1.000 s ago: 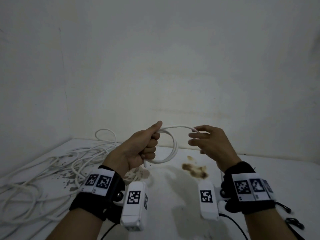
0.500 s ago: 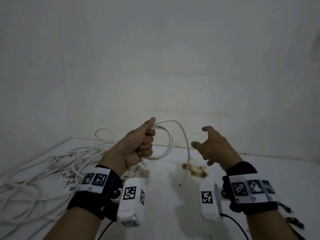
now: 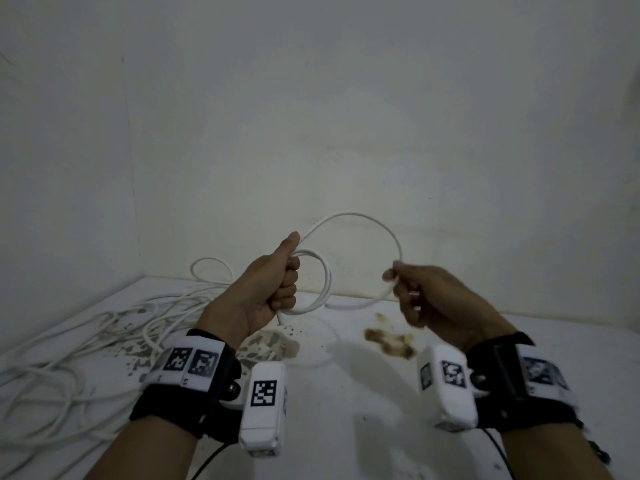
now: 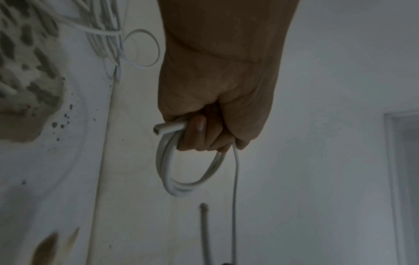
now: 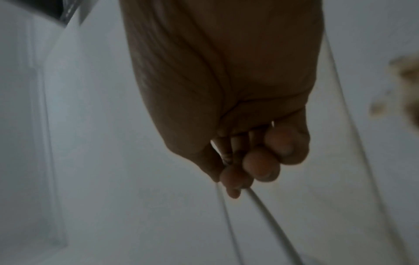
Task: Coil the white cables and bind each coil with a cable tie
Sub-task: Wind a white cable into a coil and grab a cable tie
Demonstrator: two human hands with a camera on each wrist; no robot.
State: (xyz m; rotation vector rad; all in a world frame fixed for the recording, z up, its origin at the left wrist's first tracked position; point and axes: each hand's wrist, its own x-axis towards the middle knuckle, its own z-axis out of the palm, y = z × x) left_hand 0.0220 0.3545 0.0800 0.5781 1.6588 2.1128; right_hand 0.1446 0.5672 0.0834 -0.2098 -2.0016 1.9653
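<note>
My left hand (image 3: 282, 282) is fisted around a small coil of white cable (image 3: 323, 282), thumb up; the coil (image 4: 192, 172) hangs below the knuckles and its cut end (image 4: 165, 128) sticks out by the fingers. From the fist the cable arches up and right as a loose loop (image 3: 360, 220) to my right hand (image 3: 403, 284), which pinches it between thumb and fingers. In the right wrist view the fingers (image 5: 256, 165) are curled on the strand (image 5: 269, 217). No cable tie is visible.
A tangled heap of more white cable (image 3: 79, 344) lies on the white table (image 3: 363, 427) at the left, reaching the back corner. Brown stains (image 3: 388, 339) mark the table's middle, and chipped patches (image 3: 270, 346) sit below my left hand. Walls close the back and left.
My right hand, which was open and off the cable half a second ago, has taken hold of the strand again. The loop now arches higher between the hands.
</note>
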